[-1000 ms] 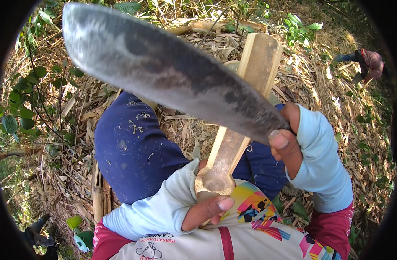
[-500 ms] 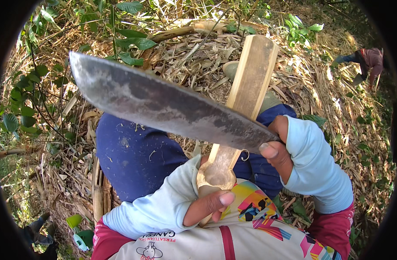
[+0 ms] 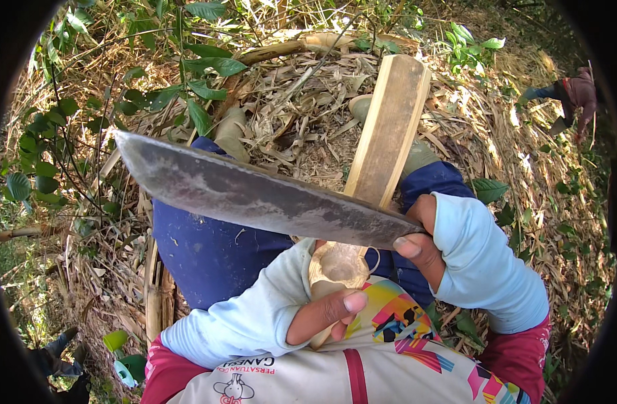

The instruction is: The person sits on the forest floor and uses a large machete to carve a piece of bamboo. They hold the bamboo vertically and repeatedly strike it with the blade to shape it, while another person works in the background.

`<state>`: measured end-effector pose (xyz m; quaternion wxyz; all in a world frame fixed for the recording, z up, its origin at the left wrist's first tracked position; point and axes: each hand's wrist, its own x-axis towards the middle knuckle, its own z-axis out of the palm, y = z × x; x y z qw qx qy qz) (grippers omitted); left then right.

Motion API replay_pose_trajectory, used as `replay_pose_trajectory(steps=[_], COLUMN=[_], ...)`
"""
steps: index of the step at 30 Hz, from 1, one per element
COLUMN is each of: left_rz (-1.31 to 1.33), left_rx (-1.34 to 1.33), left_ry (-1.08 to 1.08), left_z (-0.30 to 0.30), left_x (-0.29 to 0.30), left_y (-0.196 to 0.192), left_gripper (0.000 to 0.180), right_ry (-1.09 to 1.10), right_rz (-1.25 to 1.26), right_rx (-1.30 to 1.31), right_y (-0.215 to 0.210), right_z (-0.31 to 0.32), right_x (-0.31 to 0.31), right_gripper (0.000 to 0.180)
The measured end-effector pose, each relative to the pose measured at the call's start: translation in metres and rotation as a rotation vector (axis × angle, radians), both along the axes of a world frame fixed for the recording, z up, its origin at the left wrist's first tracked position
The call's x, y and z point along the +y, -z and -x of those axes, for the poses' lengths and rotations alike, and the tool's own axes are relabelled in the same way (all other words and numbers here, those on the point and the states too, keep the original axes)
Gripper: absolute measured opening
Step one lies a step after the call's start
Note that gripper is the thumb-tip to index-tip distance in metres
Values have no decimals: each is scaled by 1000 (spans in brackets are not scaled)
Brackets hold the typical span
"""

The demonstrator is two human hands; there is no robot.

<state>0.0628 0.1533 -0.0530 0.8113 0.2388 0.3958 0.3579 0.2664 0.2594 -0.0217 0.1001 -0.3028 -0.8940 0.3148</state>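
Note:
My right hand [image 3: 421,242] is closed round the base of a machete [image 3: 268,198], the thumb lying along the blade's near end. Its handle is hidden by my fingers and the pale blue sleeve. The broad, dark, stained blade points left and passes over a split bamboo piece [image 3: 393,121]. This long, flat piece with pale cut edges slants away from my lap, and a thin curl of shaving hangs beside its scooped near part. My left hand [image 3: 330,315] wraps round the narrower near end, thumb on top. Whether the blade touches the bamboo, I cannot tell.
My blue-trousered knees [image 3: 207,249] are bent under the work, with boots [image 3: 233,131] beyond. Dry leaves and shavings [image 3: 308,121] cover the ground. Leafy stems [image 3: 59,148] grow at left. One person [image 3: 578,101] is far right; a green cup [image 3: 115,340] is lower left.
The machete has come down a little toward me, its tip now lower and the blade more level. My right hand has shifted slightly left and nearer; my left hand keeps its hold.

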Motion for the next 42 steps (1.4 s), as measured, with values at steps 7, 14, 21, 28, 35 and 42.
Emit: replay_pose_trajectory(steps=[7, 14, 21, 28, 35, 42], left_rz=[12, 2, -5, 17, -38, -8], left_rx=[2, 0, 5, 1, 25, 69], left_ry=[-37, 30, 34, 20, 19, 60], left_z=[-2, 1, 0, 1, 2, 3], left_x=[0, 2, 4, 4, 1, 2], left_y=[-4, 0, -1, -5, 5, 3], left_gripper=[27, 28, 28, 27, 27, 22], right_ry=[-23, -55, -61, -52, 296, 436], right_rz=[-4, 42, 56, 38, 270, 290], right_rx=[5, -56, -104, -49, 138, 183], right_y=[1, 1, -2, 0, -4, -4], right_z=[1, 1, 1, -2, -3, 1], right_x=[-1, -5, -5, -2, 1, 0], right_gripper=[28, 28, 30, 31, 31, 69])
